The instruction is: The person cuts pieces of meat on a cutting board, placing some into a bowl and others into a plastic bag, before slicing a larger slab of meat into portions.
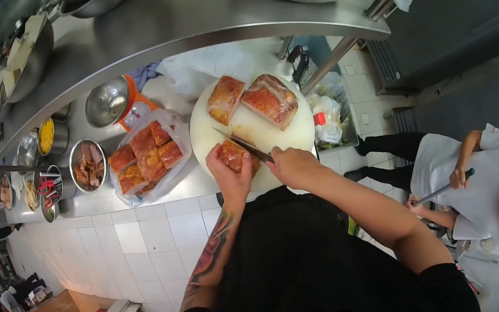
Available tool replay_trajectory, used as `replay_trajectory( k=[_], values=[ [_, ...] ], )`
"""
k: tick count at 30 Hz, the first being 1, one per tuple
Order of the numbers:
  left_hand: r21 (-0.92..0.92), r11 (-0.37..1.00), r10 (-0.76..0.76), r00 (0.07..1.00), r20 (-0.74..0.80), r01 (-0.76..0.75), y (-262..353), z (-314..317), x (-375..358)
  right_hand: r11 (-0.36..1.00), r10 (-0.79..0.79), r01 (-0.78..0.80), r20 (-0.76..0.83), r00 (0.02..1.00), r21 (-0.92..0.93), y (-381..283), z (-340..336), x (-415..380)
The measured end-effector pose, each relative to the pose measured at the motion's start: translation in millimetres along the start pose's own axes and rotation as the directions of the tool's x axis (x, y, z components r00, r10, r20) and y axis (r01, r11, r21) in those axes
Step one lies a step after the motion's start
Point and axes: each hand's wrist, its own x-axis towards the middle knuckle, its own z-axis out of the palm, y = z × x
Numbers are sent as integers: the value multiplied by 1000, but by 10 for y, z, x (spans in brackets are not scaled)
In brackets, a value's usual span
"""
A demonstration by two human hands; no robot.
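Observation:
On the round white cutting board [203, 138] lies a piece of roast pork [231, 154] with browned, crisp-looking skin. My left hand [231, 177] is closed around its near side, fingers bent over the edge. A knife [247, 145] is gripped in my right hand [295, 165]; its blade points up and to the left, along the far side of that piece. Two larger blocks rest farther back on the board: a left pork block [226, 100] and a right pork block [270, 100].
Left of the board, a plastic bag [178, 141] holds several pork pieces. Beyond it stand a bowl of meat strips [88, 166] and an orange container [138, 98]. A steel shelf [198, 19] crosses above the counter. At right, a person [462, 174] holds a long handle.

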Motion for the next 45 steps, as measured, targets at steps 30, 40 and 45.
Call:
replay_trajectory(
  k=[30, 40, 45],
  values=[
    [-135, 939, 277, 465, 841, -315, 168, 119, 1561, 962, 158, -72, -319, 935, 265, 914, 417, -941],
    [-635, 623, -261, 886, 383, 458, 45, -1482, 1458, 947, 204, -120, -270, 941, 298, 870, 333, -903],
    [-409, 836, -437, 894, -98, 364, -1145, -3037, 1970, 953, 202, -125, -268, 942, 277, 871, 330, -871]
  ],
)
